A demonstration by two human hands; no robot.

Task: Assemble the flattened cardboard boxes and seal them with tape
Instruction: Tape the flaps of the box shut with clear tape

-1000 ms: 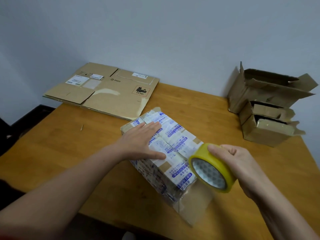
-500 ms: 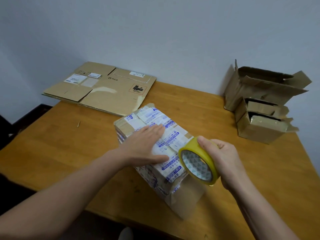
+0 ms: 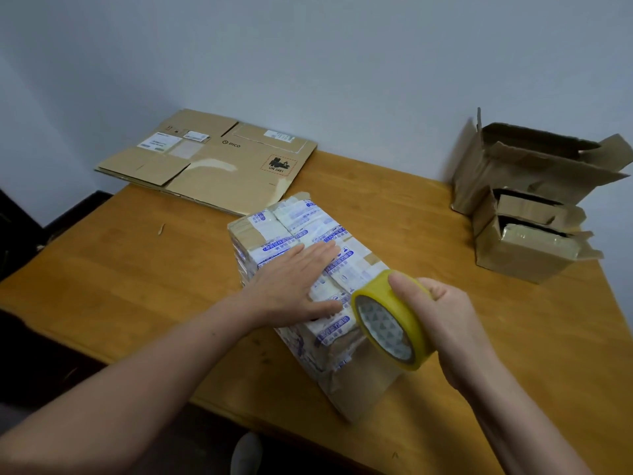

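At frame centre, the left hand [image 3: 291, 286] presses flat on the box [image 3: 301, 234]; the right hand [image 3: 442, 317] grips the tape roll [image 3: 390, 323]. Flat cardboard [image 3: 212, 166], upper left, awaits assembly.

The right hand [image 3: 442, 322] has moved the tape roll [image 3: 385, 325] in beside the left hand [image 3: 291, 286].

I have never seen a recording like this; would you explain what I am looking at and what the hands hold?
There is no machine: a camera worn on a person's head looks down at their bare hands. The left hand presses flat on a cardboard box covered in printed tape, standing on a wooden table. The right hand grips a yellow tape roll at the box's near end. A flattened cardboard box lies far left; a large open box and a small open box sit far right.
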